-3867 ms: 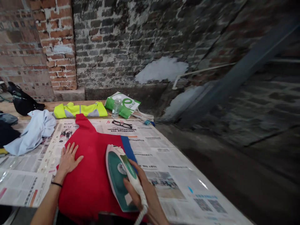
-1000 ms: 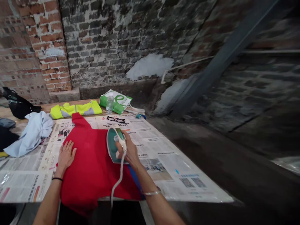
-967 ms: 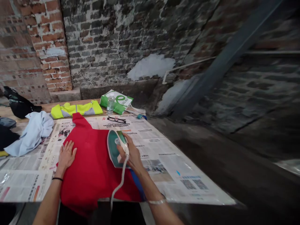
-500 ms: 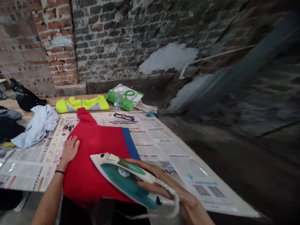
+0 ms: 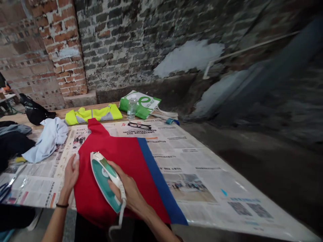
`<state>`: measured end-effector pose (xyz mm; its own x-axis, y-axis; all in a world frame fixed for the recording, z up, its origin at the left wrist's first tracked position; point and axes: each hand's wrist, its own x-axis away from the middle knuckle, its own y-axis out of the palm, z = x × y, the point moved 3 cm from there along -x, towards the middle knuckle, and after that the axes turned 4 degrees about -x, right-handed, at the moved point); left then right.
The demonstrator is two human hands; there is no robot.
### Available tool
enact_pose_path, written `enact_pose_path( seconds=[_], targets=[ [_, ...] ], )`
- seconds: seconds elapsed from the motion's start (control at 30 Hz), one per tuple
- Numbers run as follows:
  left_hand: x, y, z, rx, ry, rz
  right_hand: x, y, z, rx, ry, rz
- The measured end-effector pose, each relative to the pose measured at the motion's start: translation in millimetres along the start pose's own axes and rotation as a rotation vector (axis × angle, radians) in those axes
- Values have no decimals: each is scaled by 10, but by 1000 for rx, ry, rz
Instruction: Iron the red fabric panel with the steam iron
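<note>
A red garment piece with a blue band [image 5: 158, 178] along its right edge lies spread flat over the near part of the table. My right hand [image 5: 126, 186] is wrapped round the handle of a white and green clothes iron [image 5: 102, 179], whose tip points away from me and slightly left over the red cloth [image 5: 118, 151]. Whether the iron's sole presses on the fabric I cannot tell. My left hand [image 5: 71, 173] rests at the garment's left edge, turned on its side, fingers extended and slightly blurred. A white cord runs from the iron's heel toward me.
Newspaper under clear plastic [image 5: 191, 161] covers the table. Farther back are eyeglasses [image 5: 139, 126], a plastic bottle [image 5: 132, 108], a green and white bag [image 5: 148, 104] and a yellow reflective garment [image 5: 94, 114]. Leftward lie a light blue cloth [image 5: 49, 139], dark clothes [image 5: 17, 144] and scissors [image 5: 8, 186].
The iron has swung from pointing left to pointing away from me and moved left, uncovering more of the blue band. My left hand has slid off the cloth's surface to its left edge.
</note>
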<state>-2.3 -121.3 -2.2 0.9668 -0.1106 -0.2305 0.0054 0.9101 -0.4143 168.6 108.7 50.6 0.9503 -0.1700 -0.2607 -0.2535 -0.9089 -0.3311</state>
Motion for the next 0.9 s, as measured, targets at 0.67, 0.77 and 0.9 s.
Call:
enact_pose_path(
  seconds=[0.67,0.77,0.9],
  targets=[
    [571,41,4,-390,176,-133,-798,462,-69,40,100,-9],
    [577,39,0,-396,173,-139,-280,200,-40,-28,35,-110],
    [580,38,25,-405,164,-153,90,-405,-35,-99,17,-333]
  ],
)
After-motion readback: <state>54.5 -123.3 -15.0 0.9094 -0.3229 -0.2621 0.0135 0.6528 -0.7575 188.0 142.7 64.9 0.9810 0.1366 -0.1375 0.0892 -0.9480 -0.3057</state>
